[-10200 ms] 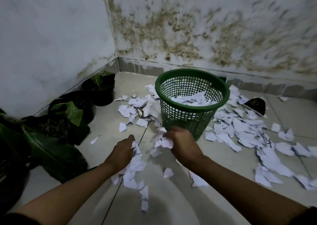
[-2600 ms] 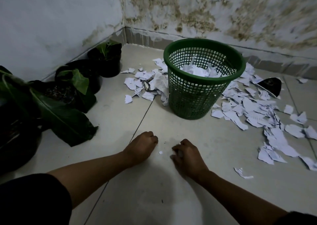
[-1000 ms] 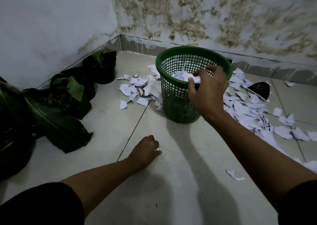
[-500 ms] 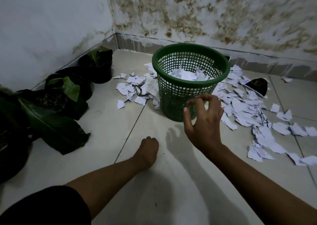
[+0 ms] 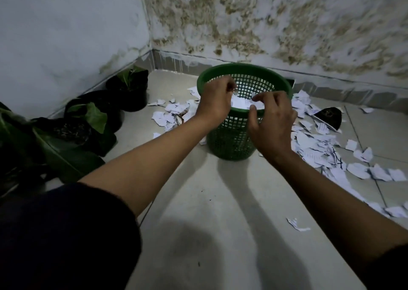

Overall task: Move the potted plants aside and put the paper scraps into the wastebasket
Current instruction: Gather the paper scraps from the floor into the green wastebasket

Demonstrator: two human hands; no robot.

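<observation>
The green mesh wastebasket [image 5: 230,142] stands on the tiled floor near the room's corner, with white paper scraps [image 5: 241,102] inside. My left hand [image 5: 215,100] hovers over its left rim, fingertips pinched together on a tiny scrap that is barely visible. My right hand [image 5: 272,125] hangs in front of the basket's near rim with loosely curled, spread fingers and holds nothing. Torn paper lies on the floor left of the basket [image 5: 171,116] and in a wide patch to its right [image 5: 320,149]. Three potted plants [image 5: 130,91] [image 5: 97,113] [image 5: 50,144] line the left wall.
A black wedge-shaped object [image 5: 329,117] lies among the scraps at the right. One lone scrap [image 5: 297,224] sits on the tile near my right forearm. Stained walls meet in the corner behind the basket.
My left hand rose from the floor up to the basket's left rim. My right hand, having dropped its scraps in the basket and pulled back, hangs before the rim. The camera moved closer.
</observation>
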